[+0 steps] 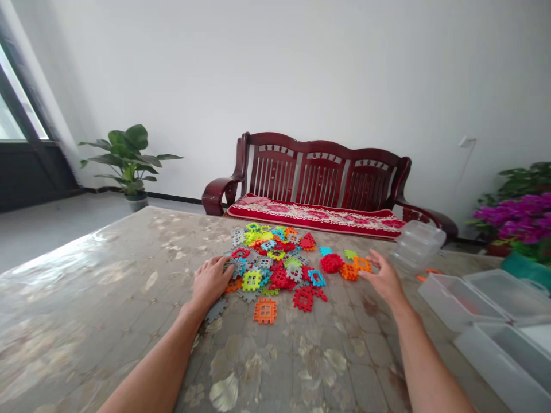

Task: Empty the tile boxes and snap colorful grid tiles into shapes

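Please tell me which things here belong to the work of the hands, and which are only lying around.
Belong to the work:
left hand, on the pile of plastic interlocking pieces
right hand, beside an orange piece

Lying around:
clear plastic boxes
wooden bench
potted plant

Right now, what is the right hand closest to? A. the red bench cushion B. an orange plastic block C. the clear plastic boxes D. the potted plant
B. The right hand is open, its fingertips right by the orange plastic block, while the clear plastic boxes sit farther right.

Bright daylight from window [19, 97] (left), warped edges
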Tool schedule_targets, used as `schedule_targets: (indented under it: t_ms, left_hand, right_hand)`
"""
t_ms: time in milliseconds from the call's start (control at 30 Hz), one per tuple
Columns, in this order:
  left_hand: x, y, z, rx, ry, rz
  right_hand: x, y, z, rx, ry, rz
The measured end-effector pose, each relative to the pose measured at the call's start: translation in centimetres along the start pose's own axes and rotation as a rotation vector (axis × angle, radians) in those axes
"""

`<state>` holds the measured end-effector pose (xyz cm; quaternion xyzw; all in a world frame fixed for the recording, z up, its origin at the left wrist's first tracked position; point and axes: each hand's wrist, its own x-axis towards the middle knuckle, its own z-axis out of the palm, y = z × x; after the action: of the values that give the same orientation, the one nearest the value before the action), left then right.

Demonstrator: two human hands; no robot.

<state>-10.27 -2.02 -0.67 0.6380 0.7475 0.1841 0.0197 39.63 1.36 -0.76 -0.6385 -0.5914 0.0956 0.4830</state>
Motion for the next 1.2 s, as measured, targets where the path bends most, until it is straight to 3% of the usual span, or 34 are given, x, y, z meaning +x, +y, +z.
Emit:
schedule_targets:
  t_ms: [467, 800, 1100, 1200]
  left_hand:
    - [0.0, 0.0, -0.1, 0.017, 0.0, -0.007]
    - [0.0, 0.0, 0.0, 0.006, 0.02, -0.015]
    - [0.0, -0.1, 0.0, 0.022, 0.014, -0.001]
    - [-0.1, 0.1, -0.1, 0.027, 0.003, -0.006]
  right_hand:
    - [-0.7, 0.5, 2.9, -0.186, -0.082, -0.046]
    - [-1.9, -0.6, 2.0, -0.455, -0.033, -0.066]
    - [-2.0, -1.3, 2.5, -0.376, -0.045, -0.034]
    - [-2.1, -1.7, 2.2, -0.351, 0.034, -0.081]
